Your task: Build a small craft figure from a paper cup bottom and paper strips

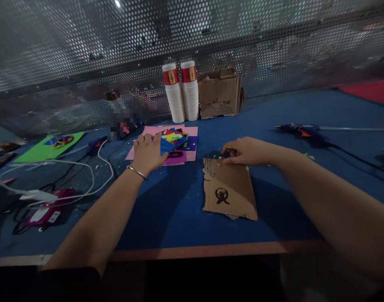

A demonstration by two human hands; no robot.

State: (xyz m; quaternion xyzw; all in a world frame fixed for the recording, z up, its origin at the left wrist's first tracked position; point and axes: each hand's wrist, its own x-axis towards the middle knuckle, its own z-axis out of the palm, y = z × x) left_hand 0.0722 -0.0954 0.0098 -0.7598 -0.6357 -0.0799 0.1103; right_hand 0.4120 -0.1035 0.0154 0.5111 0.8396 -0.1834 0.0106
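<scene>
My left hand [149,154], with a bracelet at the wrist, lies palm down with fingers spread over a pile of coloured paper pieces [173,137]. A blue piece of paper [167,147] shows beside its thumb and index finger. Pink paper sheets [190,129] and a purple sheet lie beneath the pile. At the far edge of a torn piece of cardboard [231,191] with a black printed mark, my right hand [244,151] has its fingers curled in. Small green scraps [221,157] are by its fingertips; anything inside the fingers is hidden.
Two stacks of paper cups [181,98] and a cardboard box [219,96] stand against the perforated metal screen. Glue guns [305,132] with cords lie right and left. A pink power adapter [50,207], white cables and a green sheet [31,152] are at left.
</scene>
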